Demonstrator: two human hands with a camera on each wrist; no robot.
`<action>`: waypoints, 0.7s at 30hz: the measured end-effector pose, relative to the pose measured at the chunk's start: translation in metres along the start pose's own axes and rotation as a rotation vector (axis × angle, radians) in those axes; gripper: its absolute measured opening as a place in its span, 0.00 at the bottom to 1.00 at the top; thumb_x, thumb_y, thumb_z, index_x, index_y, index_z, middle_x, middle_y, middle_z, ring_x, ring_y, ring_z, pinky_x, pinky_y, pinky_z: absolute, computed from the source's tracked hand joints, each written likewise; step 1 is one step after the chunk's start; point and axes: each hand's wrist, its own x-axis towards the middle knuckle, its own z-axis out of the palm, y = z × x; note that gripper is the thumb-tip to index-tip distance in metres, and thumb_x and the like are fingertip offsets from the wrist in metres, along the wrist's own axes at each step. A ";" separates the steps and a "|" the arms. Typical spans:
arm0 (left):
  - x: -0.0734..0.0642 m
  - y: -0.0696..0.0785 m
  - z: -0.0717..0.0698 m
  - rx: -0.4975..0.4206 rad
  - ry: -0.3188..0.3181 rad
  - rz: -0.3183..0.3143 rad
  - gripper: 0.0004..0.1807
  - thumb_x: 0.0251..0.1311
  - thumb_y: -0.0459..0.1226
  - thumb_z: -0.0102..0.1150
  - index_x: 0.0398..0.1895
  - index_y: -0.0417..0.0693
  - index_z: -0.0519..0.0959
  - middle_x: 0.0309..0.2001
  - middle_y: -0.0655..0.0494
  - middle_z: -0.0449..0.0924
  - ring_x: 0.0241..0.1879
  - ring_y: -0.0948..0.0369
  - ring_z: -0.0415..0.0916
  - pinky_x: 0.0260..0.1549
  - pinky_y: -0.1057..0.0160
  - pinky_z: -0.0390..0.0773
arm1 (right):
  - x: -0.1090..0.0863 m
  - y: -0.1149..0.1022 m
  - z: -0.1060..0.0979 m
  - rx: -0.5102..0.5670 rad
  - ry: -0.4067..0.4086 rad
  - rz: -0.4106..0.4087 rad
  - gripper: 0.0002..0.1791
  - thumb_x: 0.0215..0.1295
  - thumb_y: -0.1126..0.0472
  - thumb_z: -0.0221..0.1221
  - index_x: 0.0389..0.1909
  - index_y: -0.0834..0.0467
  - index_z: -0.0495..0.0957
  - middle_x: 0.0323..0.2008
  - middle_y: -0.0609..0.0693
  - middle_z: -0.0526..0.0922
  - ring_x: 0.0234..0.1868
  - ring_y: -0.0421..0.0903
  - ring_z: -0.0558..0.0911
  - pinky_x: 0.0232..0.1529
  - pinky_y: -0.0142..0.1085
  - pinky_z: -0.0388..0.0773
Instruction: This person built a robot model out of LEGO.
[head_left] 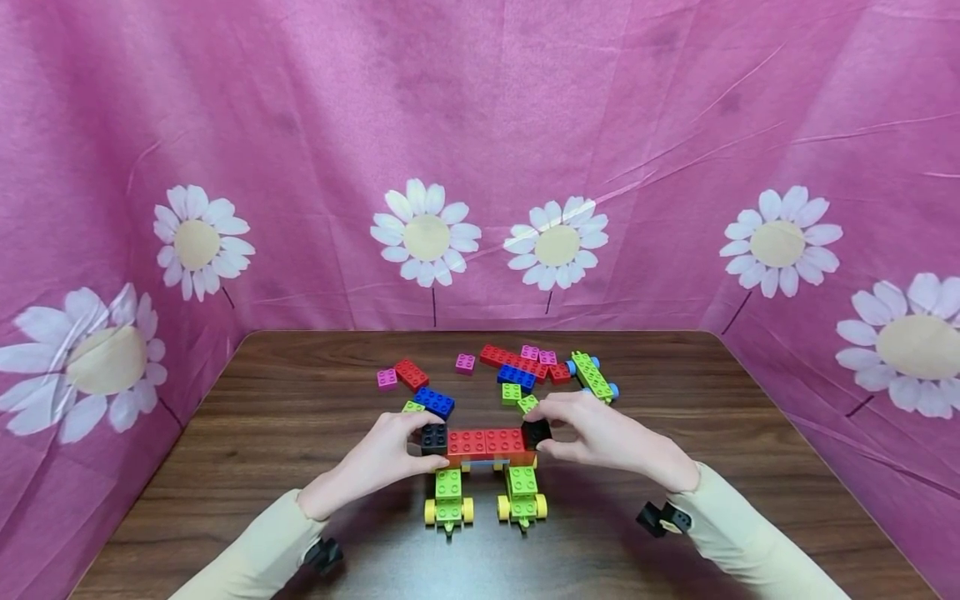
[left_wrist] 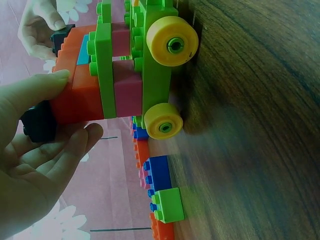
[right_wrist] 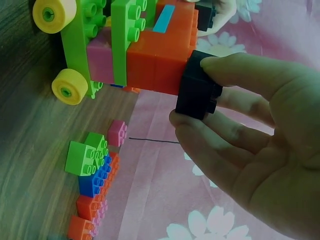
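A toy brick vehicle (head_left: 485, 443) stands on the table, with red bricks spanning two green wheeled bases with yellow wheels (left_wrist: 172, 41). Pink bricks (left_wrist: 128, 88) sit between green layers. My left hand (head_left: 382, 450) grips its left end, the thumb on a red brick (left_wrist: 86, 97) beside a black brick (head_left: 433, 438). At the other end, my right hand (head_left: 600, 433) pinches a second black brick (right_wrist: 196, 87) between thumb and fingers. That brick touches the top of the red bricks and looks slightly tilted; whether it is pressed fully on, I cannot tell.
Behind the vehicle lie loose blue (head_left: 434, 402), red (head_left: 412, 374), pink (head_left: 465, 363) and green bricks (head_left: 512, 393). A green wheeled base with blue wheels (head_left: 592, 375) lies at the back right. Flowered pink cloth (head_left: 480, 100) hangs behind the wooden table (head_left: 300, 375).
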 end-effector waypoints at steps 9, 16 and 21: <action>0.001 0.000 0.000 -0.009 0.007 -0.001 0.23 0.52 0.44 0.74 0.48 0.40 0.82 0.37 0.54 0.87 0.32 0.70 0.77 0.32 0.63 0.82 | 0.004 -0.001 -0.002 -0.035 -0.009 -0.027 0.16 0.60 0.57 0.68 0.49 0.56 0.84 0.42 0.45 0.87 0.40 0.39 0.83 0.41 0.30 0.82; 0.001 -0.001 0.000 0.003 0.017 0.001 0.24 0.51 0.43 0.74 0.48 0.39 0.82 0.36 0.54 0.87 0.31 0.68 0.78 0.30 0.68 0.80 | 0.007 -0.003 -0.002 -0.045 -0.010 -0.049 0.16 0.59 0.59 0.69 0.48 0.59 0.85 0.40 0.47 0.87 0.37 0.39 0.83 0.38 0.29 0.82; 0.001 0.000 0.001 -0.002 0.015 0.006 0.24 0.52 0.43 0.74 0.48 0.38 0.82 0.34 0.55 0.86 0.29 0.68 0.75 0.28 0.73 0.75 | 0.008 -0.004 -0.004 -0.068 -0.029 -0.061 0.17 0.59 0.59 0.69 0.49 0.59 0.85 0.40 0.48 0.87 0.34 0.39 0.81 0.33 0.25 0.78</action>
